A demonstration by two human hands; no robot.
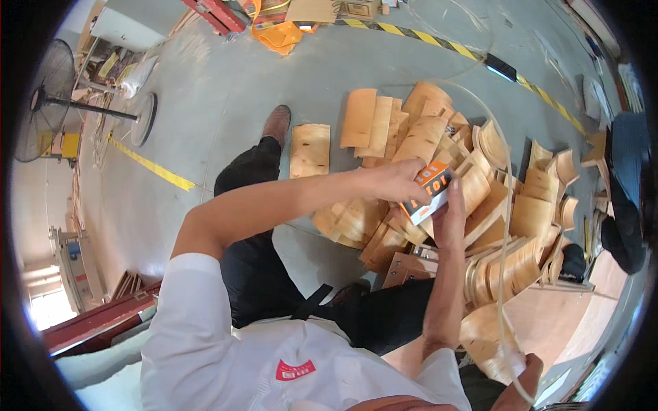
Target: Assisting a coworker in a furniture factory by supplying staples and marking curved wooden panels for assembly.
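Observation:
A small orange, black and white cardboard box [430,190] is held up between my two hands, above a heap of curved plywood pieces [425,137]. My left hand [399,181] grips its left side, fingers closed over the top edge. On the opposite side, my right hand [449,216] is closed around the lower right corner. The box is tilted, and whatever it contains is hidden.
A flat wood piece [310,151] lies on the grey floor near my shoe [277,123]. A pale hose [506,226] arcs down past the heap. At lower right is another person's hand [528,368] beside a curved panel. A standing fan [51,99] is at left.

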